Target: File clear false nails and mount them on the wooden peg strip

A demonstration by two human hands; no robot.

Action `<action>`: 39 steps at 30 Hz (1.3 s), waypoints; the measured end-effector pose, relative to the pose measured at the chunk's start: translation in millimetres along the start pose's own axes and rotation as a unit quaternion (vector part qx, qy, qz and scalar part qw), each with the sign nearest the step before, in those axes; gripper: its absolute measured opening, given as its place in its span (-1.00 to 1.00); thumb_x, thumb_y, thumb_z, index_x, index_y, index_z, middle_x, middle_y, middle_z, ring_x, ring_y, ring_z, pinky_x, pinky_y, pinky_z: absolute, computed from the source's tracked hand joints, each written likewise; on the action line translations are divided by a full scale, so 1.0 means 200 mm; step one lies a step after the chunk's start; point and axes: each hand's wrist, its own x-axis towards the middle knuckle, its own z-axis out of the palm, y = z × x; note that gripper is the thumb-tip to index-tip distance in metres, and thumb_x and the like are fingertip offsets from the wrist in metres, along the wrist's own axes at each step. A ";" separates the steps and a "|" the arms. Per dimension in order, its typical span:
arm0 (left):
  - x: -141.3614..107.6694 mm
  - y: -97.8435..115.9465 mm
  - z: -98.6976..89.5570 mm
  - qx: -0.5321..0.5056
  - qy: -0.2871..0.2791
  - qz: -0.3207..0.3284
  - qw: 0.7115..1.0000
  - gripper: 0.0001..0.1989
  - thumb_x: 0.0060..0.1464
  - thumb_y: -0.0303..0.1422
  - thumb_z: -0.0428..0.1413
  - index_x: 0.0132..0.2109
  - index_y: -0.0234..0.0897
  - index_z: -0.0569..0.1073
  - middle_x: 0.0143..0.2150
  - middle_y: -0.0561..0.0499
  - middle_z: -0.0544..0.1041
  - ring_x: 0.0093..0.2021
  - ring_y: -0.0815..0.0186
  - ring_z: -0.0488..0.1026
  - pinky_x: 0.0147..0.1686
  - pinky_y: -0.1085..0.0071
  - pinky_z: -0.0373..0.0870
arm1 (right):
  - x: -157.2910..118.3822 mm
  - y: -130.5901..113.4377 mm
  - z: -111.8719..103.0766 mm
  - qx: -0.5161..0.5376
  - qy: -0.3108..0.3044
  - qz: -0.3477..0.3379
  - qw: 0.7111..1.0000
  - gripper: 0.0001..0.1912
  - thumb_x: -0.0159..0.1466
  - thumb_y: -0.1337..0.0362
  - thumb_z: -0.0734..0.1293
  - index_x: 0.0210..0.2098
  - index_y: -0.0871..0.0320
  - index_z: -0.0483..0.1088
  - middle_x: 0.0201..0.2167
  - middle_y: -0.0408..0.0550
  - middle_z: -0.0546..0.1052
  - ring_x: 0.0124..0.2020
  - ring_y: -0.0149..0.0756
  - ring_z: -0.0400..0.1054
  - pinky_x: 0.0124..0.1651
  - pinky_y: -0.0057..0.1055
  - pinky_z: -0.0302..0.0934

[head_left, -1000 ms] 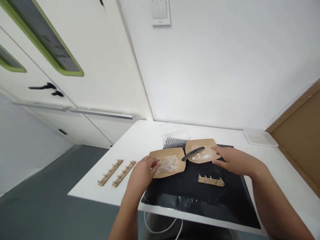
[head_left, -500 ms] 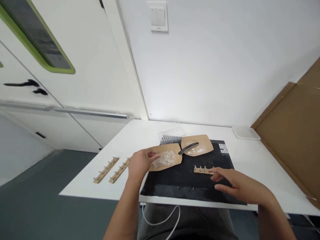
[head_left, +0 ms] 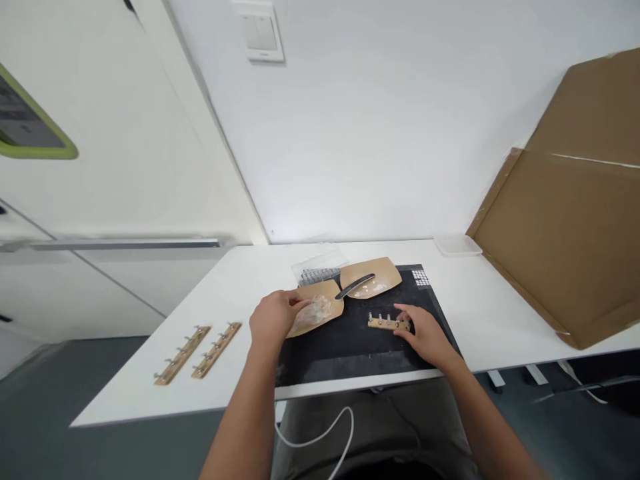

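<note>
A wooden strip (head_left: 383,323) with a row of upright metal posts, some bearing clear tips, lies on a black mat (head_left: 345,347), toward its right side. Beyond it, a left paper tray (head_left: 303,327) holds a heap of clear plastic slivers (head_left: 320,309), and a far paper tray (head_left: 367,270) holds small white bits (head_left: 373,288); a dark curved nail file (head_left: 356,285) bridges their neighbouring edges. A sheet of white dots (head_left: 421,277) is at the mat's far right corner. The white table (head_left: 240,283) also carries two more posted strips (head_left: 216,350) at left, set side by side and apart, and a shallow translucent container (head_left: 457,247) at the far right, beside a brown cardboard panel (head_left: 565,220). Behind stand a white wall (head_left: 350,147) with a light switch (head_left: 261,33) and, left, a white door (head_left: 125,147); the floor (head_left: 40,393) is grey-green. The right hand (head_left: 423,333) curves around the strip's right end, thumb and forefinger apart on either side; whether they press on it cannot be told. The left hand (head_left: 275,317) is over the left tray, thumb and fingers nearly together at the slivers, any hold hidden.
</note>
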 end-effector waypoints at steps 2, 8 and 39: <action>0.02 0.04 0.00 -0.014 0.014 -0.001 1.000 -0.73 0.11 -0.01 0.27 -0.29 -0.06 0.72 -0.21 -0.07 0.73 -0.20 0.02 0.59 -0.35 0.33 0.31 | -0.02 0.03 0.00 0.013 0.015 0.013 1.000 -0.44 0.28 0.34 0.44 0.26 0.05 0.39 -0.10 -0.03 0.62 -0.02 -0.08 0.50 0.16 -0.06 0.37; 0.01 0.15 0.01 -0.105 0.047 0.042 0.992 -0.67 0.11 0.03 0.27 -0.29 -0.10 0.70 -0.24 0.01 0.73 -0.25 0.15 0.61 -0.28 0.36 0.41 | -0.20 0.26 -0.34 -0.027 0.126 0.106 0.986 -0.49 0.37 0.07 0.36 0.28 0.01 0.35 -0.11 -0.02 0.64 -0.06 -0.07 0.54 0.09 -0.09 0.38; 0.10 0.71 0.28 -0.555 -0.166 0.004 0.815 -0.49 -0.12 0.11 0.43 -0.43 -0.30 0.62 -0.53 0.04 0.55 -0.52 0.41 0.37 -0.50 0.51 0.25 | 0.67 -0.17 -0.05 0.452 -0.083 0.028 0.888 -0.53 0.14 0.03 0.62 -0.05 0.11 0.58 -0.37 -0.15 0.59 -0.33 -0.29 0.52 -0.18 -0.32 0.46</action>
